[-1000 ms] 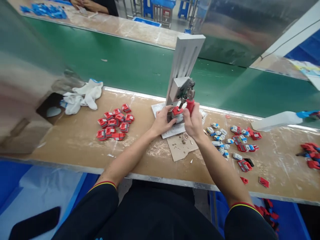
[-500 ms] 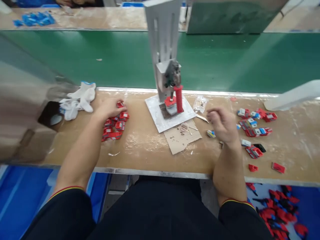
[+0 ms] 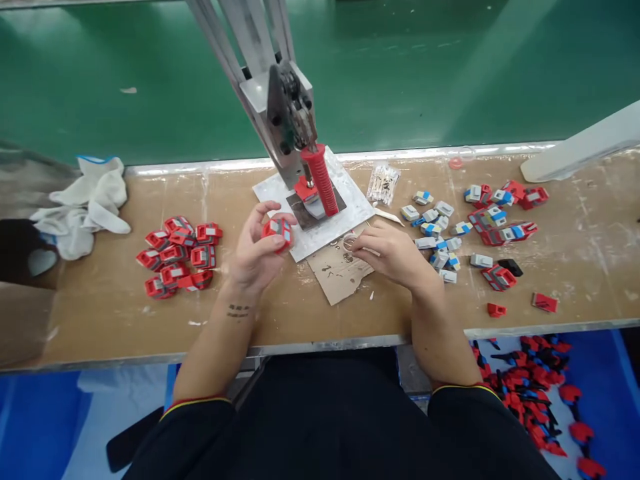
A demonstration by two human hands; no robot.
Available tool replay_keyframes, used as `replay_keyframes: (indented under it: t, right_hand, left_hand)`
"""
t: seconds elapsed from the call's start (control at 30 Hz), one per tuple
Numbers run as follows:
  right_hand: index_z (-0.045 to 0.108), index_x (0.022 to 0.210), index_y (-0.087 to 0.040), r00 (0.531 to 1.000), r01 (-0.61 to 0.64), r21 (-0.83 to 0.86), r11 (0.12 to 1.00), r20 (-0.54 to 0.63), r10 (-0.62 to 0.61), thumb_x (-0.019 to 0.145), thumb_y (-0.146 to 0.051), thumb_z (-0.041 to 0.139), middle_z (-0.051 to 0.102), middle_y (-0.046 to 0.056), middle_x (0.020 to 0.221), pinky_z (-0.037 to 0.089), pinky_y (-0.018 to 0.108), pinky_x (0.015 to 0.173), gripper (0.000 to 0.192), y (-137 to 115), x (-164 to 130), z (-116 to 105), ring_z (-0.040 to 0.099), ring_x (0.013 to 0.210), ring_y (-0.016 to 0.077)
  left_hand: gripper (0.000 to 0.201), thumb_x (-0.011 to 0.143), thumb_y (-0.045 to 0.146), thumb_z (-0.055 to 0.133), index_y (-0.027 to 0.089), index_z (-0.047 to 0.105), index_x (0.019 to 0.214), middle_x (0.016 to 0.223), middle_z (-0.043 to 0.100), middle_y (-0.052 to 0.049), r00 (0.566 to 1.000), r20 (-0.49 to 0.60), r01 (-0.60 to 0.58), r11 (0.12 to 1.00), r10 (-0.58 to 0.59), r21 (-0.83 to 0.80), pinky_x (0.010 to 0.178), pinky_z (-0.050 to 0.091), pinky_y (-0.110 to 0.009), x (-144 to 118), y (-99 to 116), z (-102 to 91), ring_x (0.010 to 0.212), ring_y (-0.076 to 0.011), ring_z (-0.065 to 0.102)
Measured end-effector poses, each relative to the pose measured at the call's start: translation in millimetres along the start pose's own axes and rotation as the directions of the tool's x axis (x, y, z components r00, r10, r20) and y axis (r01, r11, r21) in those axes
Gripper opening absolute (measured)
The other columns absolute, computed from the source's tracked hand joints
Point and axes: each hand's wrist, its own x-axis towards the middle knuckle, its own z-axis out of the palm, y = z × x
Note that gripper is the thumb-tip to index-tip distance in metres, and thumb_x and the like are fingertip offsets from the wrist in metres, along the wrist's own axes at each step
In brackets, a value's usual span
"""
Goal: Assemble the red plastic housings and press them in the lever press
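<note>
The left hand (image 3: 255,250) holds a small red part (image 3: 278,231) between thumb and fingertips, the fingers closed round it so that the part sits at the top of the grip, above the palm and lifted clear of the wooden bench (image 3: 115,313). It hangs just in front of the white base plate (image 3: 350,210) of the small hand press (image 3: 285,120), near the plate's front left edge but not touching it.

The right hand (image 3: 395,257) rests low over the bench, its fingers curled and pinched together over the piece of cardboard (image 3: 337,277) that lies in front of the plate. There seems to be something thin and pale at the fingertips (it is too small to tell what), so whether the pinch really has hold of anything cannot be told.

The press stands upright with its red ribbed handle (image 3: 320,180) slanting down toward the plate, and another red part (image 3: 305,190) sits under its head. To the left of the left hand lies a pile of red parts (image 3: 175,257), and further left a heap of white gloves (image 3: 85,203). To the right of the right hand are scattered grey and blue pieces (image 3: 435,227) and a small clear bag (image 3: 383,183). Behind the bench runs a green belt (image 3: 450,73).
</note>
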Motion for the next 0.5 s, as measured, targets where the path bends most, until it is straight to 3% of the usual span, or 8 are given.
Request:
replay_keyframes:
  t: [0.13, 0.33, 0.5]
  right_hand:
    - [0.074, 0.087, -0.024, 0.99, -0.007, 0.005, 1.0, -0.141, 0.007, 0.102, -0.023, 0.06, 0.079, 0.003, 0.09, 0.049, 0.033, 0.077, 0.02, 4, 5, 13, 0.064, 0.086, 0.02]
    - [0.071, 0.084, -0.024, 0.987, -0.043, 0.153, 0.987, -0.147, 0.066, 0.096, -0.024, 0.069, 0.076, 0.0, 0.083, 0.049, 0.03, 0.071, 0.012, 5, 5, 15, 0.066, 0.078, 0.0166]
    - [0.068, 0.079, -0.023, 0.973, -0.051, 0.173, 0.984, -0.214, 0.088, 0.095, -0.022, 0.07, 0.075, 0.0, 0.079, 0.049, 0.03, 0.069, 0.017, 4, 8, 12, 0.066, 0.074, 0.015]
  left_hand:
    - [0.041, 0.063, 0.02, 0.094, 0.022, 0.069, 0.096, 0.114, 0.074, -0.005, 0.996, 0.008, 0.084, 0.992, -0.084, -0.089, 0.06, 0.053, -0.023, -3, -13, 1.9, 0.069, -0.009, 0.059]
    - [0.048, 0.065, 0.024, 0.094, 0.024, 0.076, 0.11, 0.103, 0.076, -0.005, 0.991, -0.03, 0.121, 0.982, -0.127, -0.142, 0.066, 0.058, -0.022, -14, -24, 0.2, 0.076, -0.0114, 0.065]
    - [0.036, 0.071, 0.027, 0.097, 0.024, 0.078, 0.101, 0.115, 0.077, -0.006, 0.997, -0.062, 0.042, 0.998, -0.039, 0.038, 0.071, 0.06, -0.023, -17, -32, 1.7, 0.079, -0.0111, 0.07]
